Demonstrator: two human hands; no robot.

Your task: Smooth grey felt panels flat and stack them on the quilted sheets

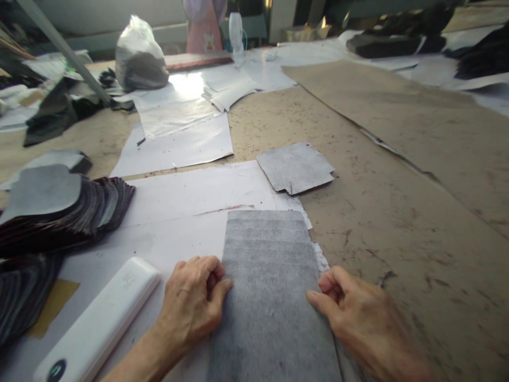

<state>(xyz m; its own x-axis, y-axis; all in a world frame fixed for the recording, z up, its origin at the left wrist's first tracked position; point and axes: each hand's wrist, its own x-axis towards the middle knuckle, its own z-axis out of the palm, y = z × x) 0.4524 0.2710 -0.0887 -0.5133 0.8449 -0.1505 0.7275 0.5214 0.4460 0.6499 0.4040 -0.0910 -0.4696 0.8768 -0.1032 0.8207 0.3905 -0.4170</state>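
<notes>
A long grey felt-like fabric piece [270,297] lies flat in front of me, with faint crosswise creases near its far end. My left hand [194,294] is at its left edge, fingers curled and thumb against the border. At the opposite edge, my right hand [352,307] has its thumb on the fabric and its fingers bent in a pinch. Beyond the far end lies a smaller grey piece [296,167] with notched corners. The near end of the long piece runs out of view.
To the left are a white oblong plastic device [103,323] and stacks of cut grey pieces [95,207]. White paper sheets [178,154] cover part of the brown tabletop [382,228]. A filled plastic bag [141,55] and a small white fan [236,33] stand farther back.
</notes>
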